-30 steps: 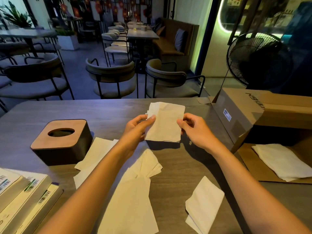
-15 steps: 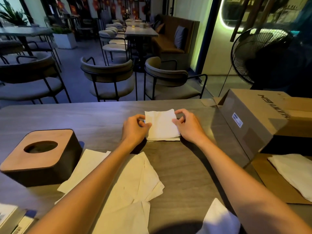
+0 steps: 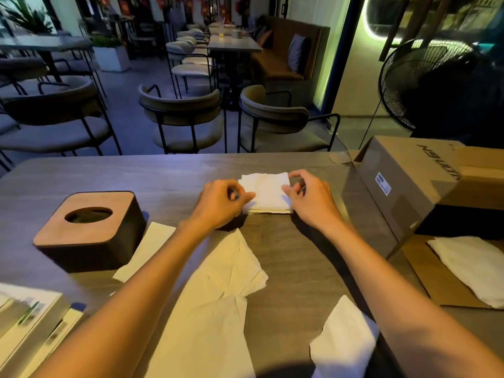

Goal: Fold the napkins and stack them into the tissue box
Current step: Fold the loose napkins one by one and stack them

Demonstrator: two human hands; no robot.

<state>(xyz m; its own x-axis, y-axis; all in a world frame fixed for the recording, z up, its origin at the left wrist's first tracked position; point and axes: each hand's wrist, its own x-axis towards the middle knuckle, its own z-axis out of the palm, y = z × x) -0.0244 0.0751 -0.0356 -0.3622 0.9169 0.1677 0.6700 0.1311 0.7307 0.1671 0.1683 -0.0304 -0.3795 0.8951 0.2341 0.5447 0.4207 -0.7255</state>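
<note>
A small folded white napkin (image 3: 268, 192) lies flat on the wooden table (image 3: 163, 175), at its far middle. My left hand (image 3: 221, 203) pinches the napkin's left edge. My right hand (image 3: 311, 197) pinches its right edge with thumb and fingers. The dark tissue box (image 3: 90, 230) with a wooden lid and oval slot stands to the left, apart from both hands. Several unfolded napkins (image 3: 218, 282) lie loose under my forearms. One more napkin (image 3: 346, 339) lies near the front right.
An open cardboard carton (image 3: 409, 186) lies on its side at the right, with white napkins (image 3: 474, 266) on its flap. Flat white packs (image 3: 30, 320) sit at the front left corner. Chairs (image 3: 182, 118) stand behind the table's far edge, and a black fan (image 3: 425, 85) stands at the right.
One second ago both hands held the napkin up in the air. It was then folded smaller and laid on the table, where both hands still grip its side edges.
</note>
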